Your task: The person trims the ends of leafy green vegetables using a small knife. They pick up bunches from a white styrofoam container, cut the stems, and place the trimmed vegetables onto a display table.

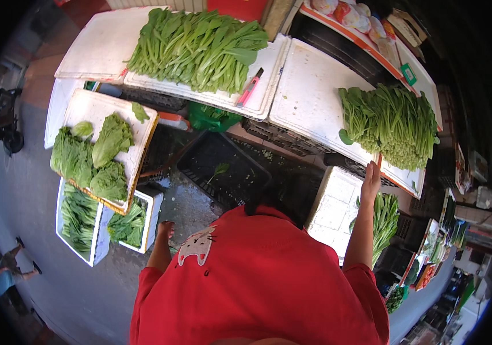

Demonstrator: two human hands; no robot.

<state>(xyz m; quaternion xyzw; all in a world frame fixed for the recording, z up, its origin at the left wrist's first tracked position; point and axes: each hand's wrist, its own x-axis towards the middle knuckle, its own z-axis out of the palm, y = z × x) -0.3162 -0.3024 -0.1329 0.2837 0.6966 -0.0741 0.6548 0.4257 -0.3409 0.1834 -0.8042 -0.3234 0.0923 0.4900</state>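
Observation:
My right hand (372, 177) reaches forward to the front edge of a white foam board (321, 84), its fingers long and close together. A thin orange-red strip shows at the fingertips; whether I grip it is unclear. Just beyond lies a pile of leafy greens (390, 125), stems toward me. My left hand (166, 229) hangs low at my side, fingers loosely bent, close to a white foam box (153, 215) of greens. What it may hold is hidden. A larger bed of greens (198, 47) covers the board ahead, and a pink box cutter (249, 91) lies beside it.
Lettuce heads (110, 142) sit on a tilted foam lid (80, 103) at left, above another foam box (99, 241). A black plastic crate (228, 172) with one loose leaf stands on the wet floor. A white foam box (336, 207) and upright greens (384, 224) are at right.

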